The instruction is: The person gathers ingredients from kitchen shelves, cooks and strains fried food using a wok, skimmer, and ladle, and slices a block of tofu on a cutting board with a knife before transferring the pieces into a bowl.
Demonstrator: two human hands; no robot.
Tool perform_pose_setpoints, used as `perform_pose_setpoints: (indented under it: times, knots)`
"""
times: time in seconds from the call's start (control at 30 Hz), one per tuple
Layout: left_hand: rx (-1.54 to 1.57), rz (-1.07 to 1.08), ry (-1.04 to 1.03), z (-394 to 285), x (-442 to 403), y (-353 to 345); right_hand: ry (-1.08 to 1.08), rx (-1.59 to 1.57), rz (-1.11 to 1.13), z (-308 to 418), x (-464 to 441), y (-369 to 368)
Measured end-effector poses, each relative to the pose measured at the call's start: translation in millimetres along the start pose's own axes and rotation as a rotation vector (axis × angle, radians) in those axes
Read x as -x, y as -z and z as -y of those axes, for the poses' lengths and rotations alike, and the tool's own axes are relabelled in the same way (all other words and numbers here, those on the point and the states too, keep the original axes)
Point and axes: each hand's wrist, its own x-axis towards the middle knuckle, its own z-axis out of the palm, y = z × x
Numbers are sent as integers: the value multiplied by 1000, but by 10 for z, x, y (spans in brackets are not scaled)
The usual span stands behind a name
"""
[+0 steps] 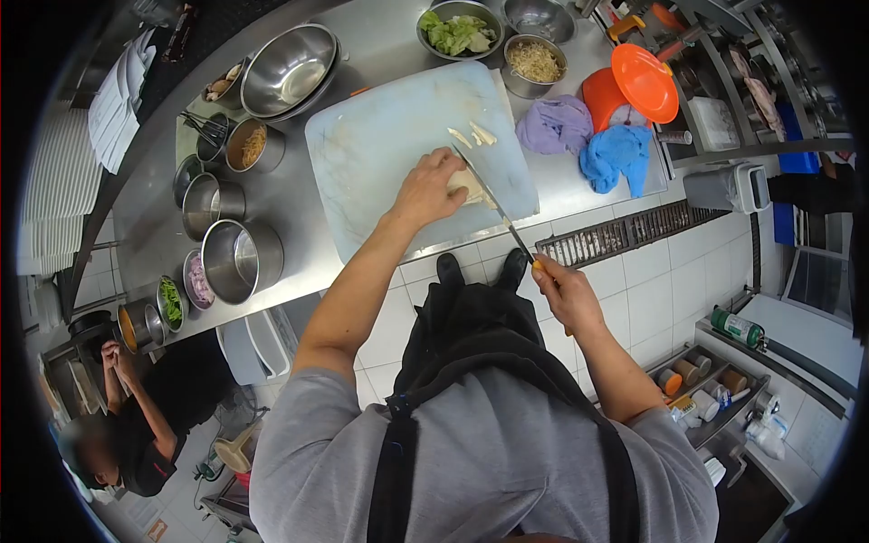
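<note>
My right hand [568, 294] grips the yellow-orange handle of a long kitchen knife [496, 204]. Its blade slants over the near right part of a pale blue cutting board [362, 145]. Against the blade's left side lies a pale, cream-coloured piece of food [468, 186], whose kind I cannot make out. My left hand [428, 188] holds this piece down with bent fingers, close to the blade. Several thin pale strips [480, 135] lie on the board just beyond the knife tip.
Steel bowls [290, 71] and pots [242, 261] line the counter's left side. At the back are a bowl of lettuce [459, 34] and a pot of sprouts [535, 61]. Purple [554, 125] and blue cloths [615, 158] lie right. Another person [154, 412] works at lower left.
</note>
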Motion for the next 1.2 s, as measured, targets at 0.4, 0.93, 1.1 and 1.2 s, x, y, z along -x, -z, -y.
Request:
perform_pose_setpoints:
  times: [0.4,0.93,1.1,1.2]
  knots:
    - [94,-66,-23,54,47,30,76,-88,-56,-92,-485,-350]
    - [26,-71,-35,48,95,62,-64,-194,39,18,-782,-356]
    - [48,-54,21,21,157,186,-42,-201,46,81,-702,-175]
    - [-8,-12,41,0,154,160,164,-61,-8,73,-557,-166]
